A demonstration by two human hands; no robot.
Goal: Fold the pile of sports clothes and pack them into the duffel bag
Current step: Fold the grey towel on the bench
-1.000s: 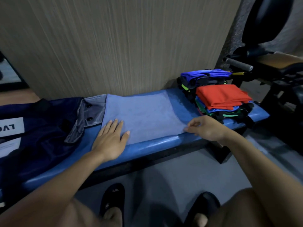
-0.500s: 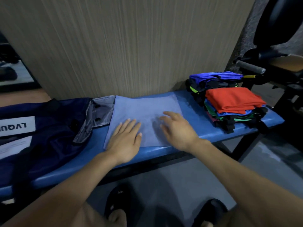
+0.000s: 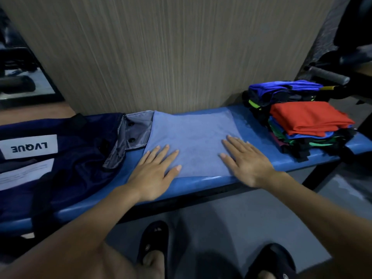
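On the blue padded worktop (image 3: 201, 181), seen from the head camera, a light blue cloth (image 3: 191, 137) is laid flat and folded into a rough square, its far edge against the wood-grain wall panel (image 3: 171, 47). The left hand (image 3: 154, 170) is pressed palm-down on the cloth's near left corner, its fingers (image 3: 161, 152) straight and slightly spread, nothing being held. The right hand (image 3: 244, 160) is laid flat on the near right corner, fingers likewise straight and fanned, nothing gripped. To the left, a dark navy duffel bag (image 3: 60, 158) is spread on the worktop, with a white label (image 3: 29, 147) on it and a grey lined flap (image 3: 134, 133) just beside the cloth's left edge. At the right end, well apart from the cloth, a stack of folded sports clothes (image 3: 302, 127) is seen, an orange-red garment (image 3: 308, 116) on top. Near the bottom, black sandals (image 3: 155, 240) are seen on the grey floor.
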